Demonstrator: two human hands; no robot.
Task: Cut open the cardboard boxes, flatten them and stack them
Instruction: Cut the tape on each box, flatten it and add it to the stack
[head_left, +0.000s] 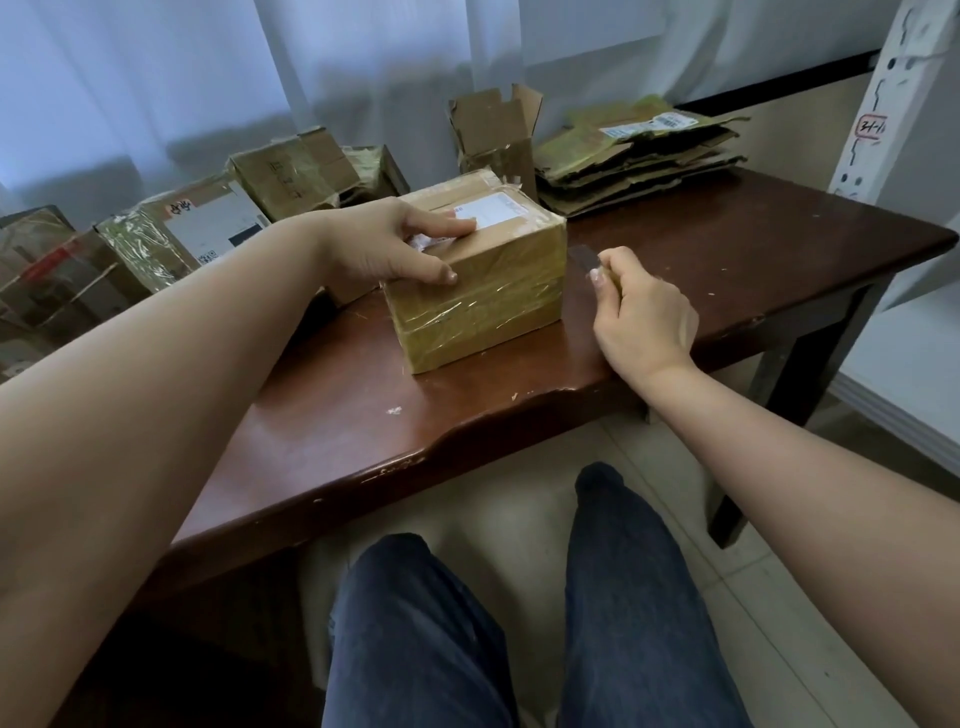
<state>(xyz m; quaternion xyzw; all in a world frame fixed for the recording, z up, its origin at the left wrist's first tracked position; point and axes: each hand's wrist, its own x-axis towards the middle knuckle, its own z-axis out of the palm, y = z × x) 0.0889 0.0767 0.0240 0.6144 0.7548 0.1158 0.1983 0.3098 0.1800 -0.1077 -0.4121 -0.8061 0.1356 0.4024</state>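
Note:
A small taped cardboard box (483, 291) with a white label on top stands near the front of the dark wooden table (727, 244). My left hand (384, 244) rests on its top left edge, fingers pressing the lid and thumb on the front face. My right hand (641, 317) hovers just right of the box, closed around a small knife (584, 258) whose blade points toward the box's right side without touching it. A pile of flattened cardboard (634, 156) lies at the back right of the table.
An opened upright box (496, 135) stands behind the small box. Several taped, closed boxes (208, 223) crowd the left side, on and beside the table. A white perforated post (883, 98) rises at the right. My legs are under the table's front edge.

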